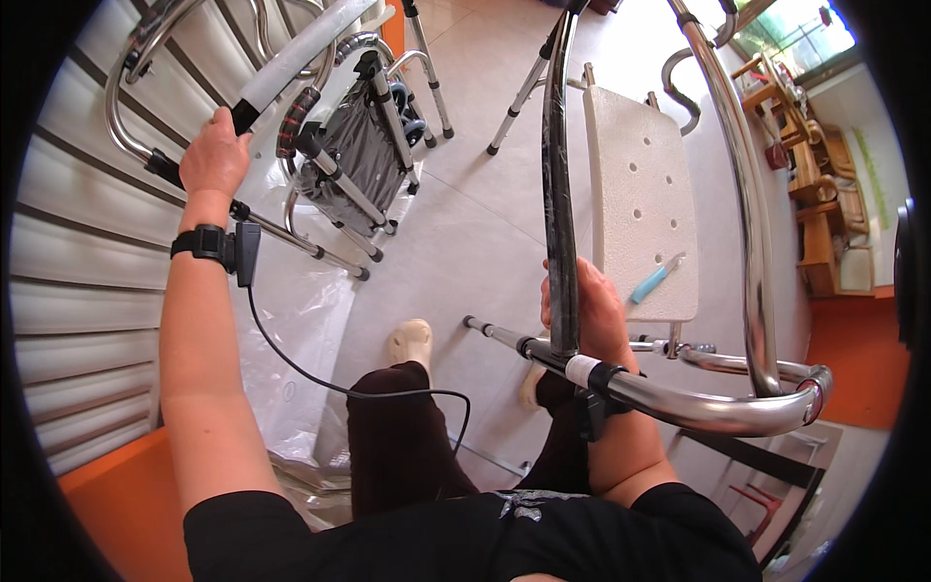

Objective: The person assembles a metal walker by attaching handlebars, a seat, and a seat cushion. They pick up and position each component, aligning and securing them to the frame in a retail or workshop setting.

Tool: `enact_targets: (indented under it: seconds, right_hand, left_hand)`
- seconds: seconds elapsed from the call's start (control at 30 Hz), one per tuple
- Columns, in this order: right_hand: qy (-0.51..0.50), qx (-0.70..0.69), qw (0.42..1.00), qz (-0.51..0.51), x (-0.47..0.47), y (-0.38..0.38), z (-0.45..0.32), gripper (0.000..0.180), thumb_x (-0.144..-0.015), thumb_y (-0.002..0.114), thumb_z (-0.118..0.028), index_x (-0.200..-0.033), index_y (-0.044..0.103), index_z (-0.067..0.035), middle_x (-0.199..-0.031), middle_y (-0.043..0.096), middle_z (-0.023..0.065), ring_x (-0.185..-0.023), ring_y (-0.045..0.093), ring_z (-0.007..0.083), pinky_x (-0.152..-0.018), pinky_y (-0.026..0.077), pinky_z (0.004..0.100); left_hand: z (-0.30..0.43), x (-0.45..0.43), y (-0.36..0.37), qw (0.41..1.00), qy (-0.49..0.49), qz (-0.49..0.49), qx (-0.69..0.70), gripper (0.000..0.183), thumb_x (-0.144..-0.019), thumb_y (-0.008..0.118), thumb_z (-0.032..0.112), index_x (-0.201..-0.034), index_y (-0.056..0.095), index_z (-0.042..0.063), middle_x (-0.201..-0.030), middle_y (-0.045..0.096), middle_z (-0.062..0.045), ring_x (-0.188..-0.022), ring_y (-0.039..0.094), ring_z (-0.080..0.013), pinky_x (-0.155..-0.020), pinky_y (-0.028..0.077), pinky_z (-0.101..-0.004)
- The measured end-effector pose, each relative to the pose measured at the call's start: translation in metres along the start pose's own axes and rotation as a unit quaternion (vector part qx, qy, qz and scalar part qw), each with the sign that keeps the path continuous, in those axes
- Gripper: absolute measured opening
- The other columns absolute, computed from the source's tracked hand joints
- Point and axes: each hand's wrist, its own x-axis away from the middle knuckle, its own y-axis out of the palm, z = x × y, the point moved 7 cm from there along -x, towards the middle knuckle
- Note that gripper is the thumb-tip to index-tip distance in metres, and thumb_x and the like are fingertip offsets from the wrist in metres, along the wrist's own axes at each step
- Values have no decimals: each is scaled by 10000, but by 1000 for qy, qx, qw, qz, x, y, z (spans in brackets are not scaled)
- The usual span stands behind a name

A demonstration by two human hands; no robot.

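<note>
My left hand, at the upper left, is around a black part of a chromed walking frame beside the slatted wall. Right by its fingers is a crossbar in white wrapping. My right hand is wrapped around the black bar of a second walking frame, raised before me on the right. The bar covers part of the fingers. Beyond that hand stands a white perforated seat on metal legs. A knife with a light-blue handle lies on it.
A folded walker with a dark wrapped panel and wheels stands near my left hand. Clear plastic sheeting covers the floor at left. A black cable hangs from my left wrist across my leg. Wooden furniture stands at far right.
</note>
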Motion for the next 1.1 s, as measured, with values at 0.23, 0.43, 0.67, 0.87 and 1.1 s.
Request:
enact_targets:
  seconds: [0.23, 0.43, 0.67, 0.87, 1.1]
  right_hand:
    - [-1, 22, 995, -92, 8, 19, -14, 575, -937, 549, -416, -1290, 435, 23, -894, 592, 119, -746, 601, 181, -654, 485, 301]
    - [45, -61, 991, -107, 8, 40, -22, 513, -946, 515, -263, -1363, 347, -15, -879, 572, 121, -690, 554, 171, -584, 470, 317]
    - [38, 13, 996, -76, 5, 39, -21, 376, -961, 468, -171, -1287, 374, -11, -787, 538, 79, -544, 502, 147, -501, 438, 293]
    - [9, -76, 987, -142, -2, 29, -5, 449, -962, 521, -250, -1325, 374, -31, -789, 547, 86, -588, 545, 155, -510, 458, 283]
    - [7, -215, 940, -263, -16, 6, 21, 451, -930, 608, -250, -1274, 480, 13, -978, 644, 164, -825, 674, 244, -747, 565, 356]
  left_hand:
    - [0, 2, -10, 999, -8, 21, 39, 326, -813, 680, 237, -1005, 492, 53, -946, 610, -146, -916, 624, -343, -732, 520, -447]
    - [3, 3, -10, 993, 44, 107, -4, 186, -818, 616, 138, -918, 478, 64, -867, 603, -120, -805, 635, -306, -672, 537, -405]
    - [1, -1, 1, 991, 18, 123, -43, 122, -821, 554, 39, -892, 467, 86, -852, 602, -106, -798, 638, -300, -663, 540, -389]
    - [3, -3, 2, 996, 23, 63, -65, 168, -823, 552, 15, -947, 448, 60, -924, 596, -151, -852, 628, -356, -698, 534, -439]
    - [1, 10, -2, 999, 47, -22, 9, 639, -766, 634, 70, -1337, 352, 19, -1190, 509, -240, -1127, 482, -419, -965, 405, -474]
